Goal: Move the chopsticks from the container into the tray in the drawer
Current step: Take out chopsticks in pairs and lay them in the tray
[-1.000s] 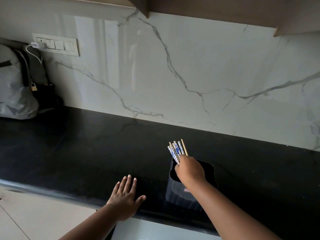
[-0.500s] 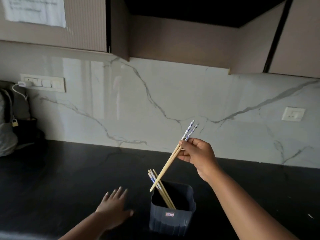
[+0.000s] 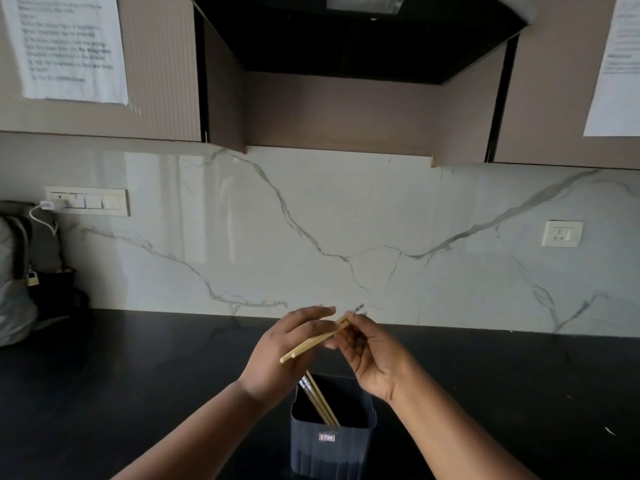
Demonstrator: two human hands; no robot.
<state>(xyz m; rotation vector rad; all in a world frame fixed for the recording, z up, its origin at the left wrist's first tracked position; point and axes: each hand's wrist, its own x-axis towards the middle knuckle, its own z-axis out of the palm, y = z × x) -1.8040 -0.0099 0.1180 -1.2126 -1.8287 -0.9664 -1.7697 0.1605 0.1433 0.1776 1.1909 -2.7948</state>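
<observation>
Pinched near the patterned top ends between thumb and curled fingers of the right hand [image 3: 372, 355]: a pair of chopsticks [image 3: 317, 340], held clear above the container [image 3: 330, 441]. From that pinch, long axis running down and to the left, nearly level, plain tips ending in front of the left palm. A short patterned stub poking out up and to the right past the right fingertips.

Meeting the same pair from the other side: the left hand [image 3: 277, 355], fingers stretched out fairly straight along the upper part of the sticks, fingertips close to the right thumb. Touching, by the look of it, but whether closed round the sticks or only laid against them cannot be told. Probably a handover or a squaring-up of the two sticks, so both hands equally near; the right alone plainly carrying the load.

Further out, both forearms rising from the bottom edge and converging above the container, wrists bent inward, right palm turned toward the camera, back of the left hand showing.

Directly below the fingers: the dark ribbed container on the black counter [image 3: 138, 375], with the remaining chopsticks [image 3: 320, 403] leaning against its left wall, tops up and to the left.

No drawer or tray anywhere in view; presumably below the counter edge, toward the body, so a lowering and pulling-back likely next. Task at an early stage, with several sticks yet to move.
</observation>
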